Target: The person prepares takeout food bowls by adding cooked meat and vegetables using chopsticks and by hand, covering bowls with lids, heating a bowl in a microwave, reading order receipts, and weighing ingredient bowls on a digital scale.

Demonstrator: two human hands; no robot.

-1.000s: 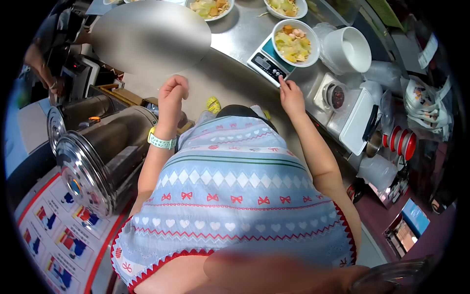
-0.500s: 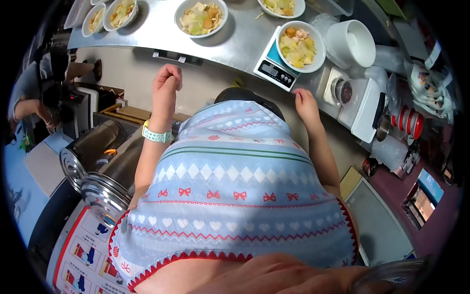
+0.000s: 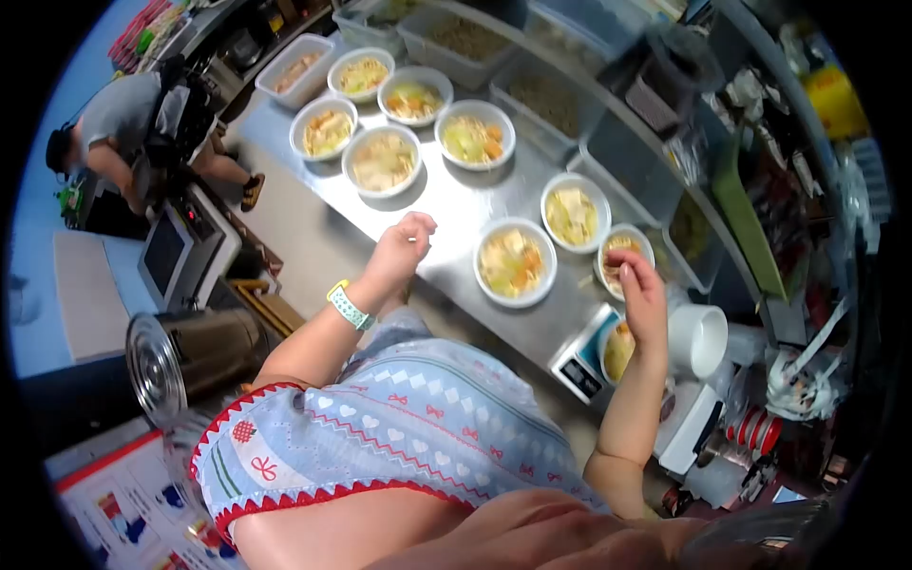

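My right hand [image 3: 644, 296] hovers over a white bowl of food [image 3: 610, 283] near the far edge of the steel table; its fingers are bent and apart, and nothing shows in them. Whether the fingertips touch the food is unclear. Below that arm, a digital scale [image 3: 578, 372] bears another bowl [image 3: 619, 353], partly hidden by my forearm. My left hand [image 3: 404, 245], with a patterned watch strap on its wrist, is held loosely curled by the table's front edge, no object visible in it. Nearest it are a bowl of pale food [image 3: 382, 163] and a bowl with cabbage and orange pieces [image 3: 514, 264].
Several more filled bowls [image 3: 475, 136] stand across the steel table [image 3: 442, 214]. Clear plastic bins [image 3: 456, 47] line its back. White stacked bowls [image 3: 698, 340] are beside the scale. A steel pot [image 3: 204, 353] stands at my left; a person [image 3: 123, 119] bends over farther off.
My view has turned left and now takes in more of the table. The right hand has gone from beside the scale to above a bowl farther back. The left stays curled.
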